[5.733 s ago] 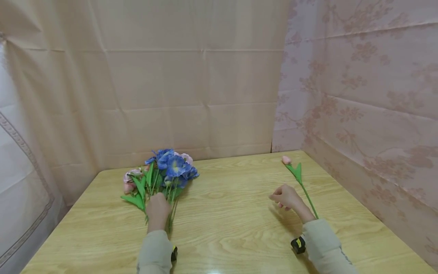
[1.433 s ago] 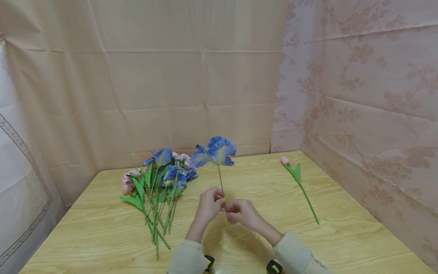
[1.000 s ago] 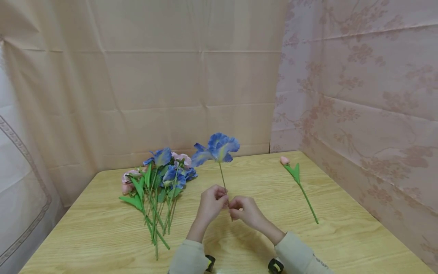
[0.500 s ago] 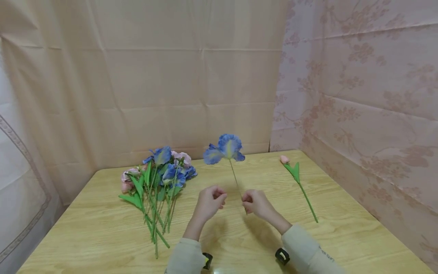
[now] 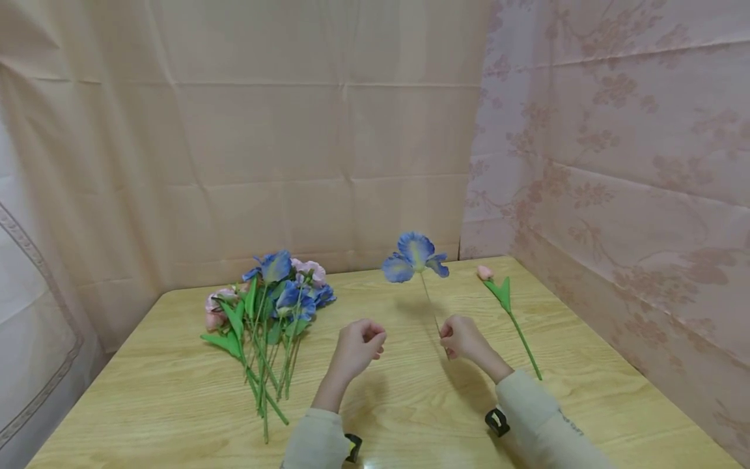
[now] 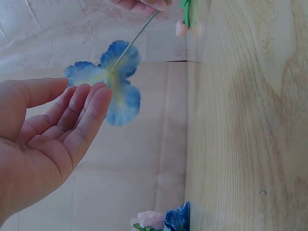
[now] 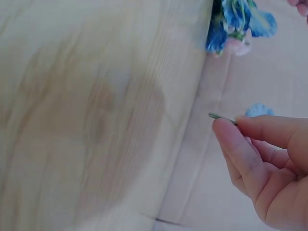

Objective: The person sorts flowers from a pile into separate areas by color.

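My right hand (image 5: pixel 465 339) pinches the thin stem of a blue iris (image 5: pixel 416 257) low down, between thumb and fingertips. The bloom tilts up and to the left above the table, and the green stem end (image 7: pixel 222 118) pokes out past the fingertips in the right wrist view. My left hand (image 5: pixel 357 348) hovers to the left of it, fingers loosely bent, with nothing between them; the left wrist view shows its bare palm (image 6: pixel 48 149). To the right of my right hand lies a single pink tulip (image 5: pixel 498 296) with green leaves.
At the left of the wooden table (image 5: pixel 363 417) lies a pile of artificial flowers: blue irises (image 5: pixel 293 299), pink blooms (image 5: pixel 310 270) and green-leaved tulips (image 5: pixel 234 319), their stems toward me. A beige curtain (image 5: pixel 316 150) hangs behind the table, a patterned pink cloth (image 5: pixel 633 195) on the right.
Earlier my left hand was in the flower pile; then both hands held the iris stem. The left hand has let go, and the right hand has carried the iris to the right.
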`<action>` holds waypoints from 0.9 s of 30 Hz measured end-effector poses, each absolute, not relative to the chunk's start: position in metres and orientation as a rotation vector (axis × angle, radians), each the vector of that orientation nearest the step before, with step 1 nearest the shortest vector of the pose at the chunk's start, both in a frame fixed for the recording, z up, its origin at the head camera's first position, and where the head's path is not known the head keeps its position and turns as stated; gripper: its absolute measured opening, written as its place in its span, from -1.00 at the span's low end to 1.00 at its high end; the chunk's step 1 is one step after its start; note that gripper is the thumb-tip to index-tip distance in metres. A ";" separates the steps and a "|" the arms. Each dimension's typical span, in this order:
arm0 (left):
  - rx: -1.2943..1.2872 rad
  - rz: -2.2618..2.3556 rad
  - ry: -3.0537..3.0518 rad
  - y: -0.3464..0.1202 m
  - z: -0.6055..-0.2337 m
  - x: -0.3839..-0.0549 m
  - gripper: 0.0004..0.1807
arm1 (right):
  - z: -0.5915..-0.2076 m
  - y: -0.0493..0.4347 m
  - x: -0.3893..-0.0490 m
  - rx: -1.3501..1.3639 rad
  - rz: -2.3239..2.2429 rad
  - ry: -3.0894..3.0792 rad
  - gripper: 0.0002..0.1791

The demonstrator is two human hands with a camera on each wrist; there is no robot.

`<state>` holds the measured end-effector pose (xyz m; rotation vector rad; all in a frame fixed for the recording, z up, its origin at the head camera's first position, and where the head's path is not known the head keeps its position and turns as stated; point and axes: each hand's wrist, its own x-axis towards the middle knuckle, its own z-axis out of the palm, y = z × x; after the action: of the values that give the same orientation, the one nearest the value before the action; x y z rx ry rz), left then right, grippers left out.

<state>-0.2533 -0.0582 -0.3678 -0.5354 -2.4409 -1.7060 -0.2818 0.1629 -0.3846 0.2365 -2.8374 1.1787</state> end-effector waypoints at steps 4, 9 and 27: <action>-0.519 -1.698 -2.465 -0.058 -0.368 -0.254 -0.93 | -0.384 0.174 -0.285 0.177 1.145 -2.872 -0.88; -0.508 -1.685 -2.486 -0.059 -0.368 -0.254 -0.91 | -0.386 0.186 -0.289 0.136 1.150 -2.876 -0.86; -0.535 -1.686 -2.474 -0.058 -0.374 -0.256 -0.93 | -0.394 0.215 -0.297 0.111 0.855 -3.007 -0.74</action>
<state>-0.2561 -0.0581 -0.3735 -0.5351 -2.4739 -1.6861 -0.2966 0.2146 -0.3938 0.1107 -3.0068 0.8550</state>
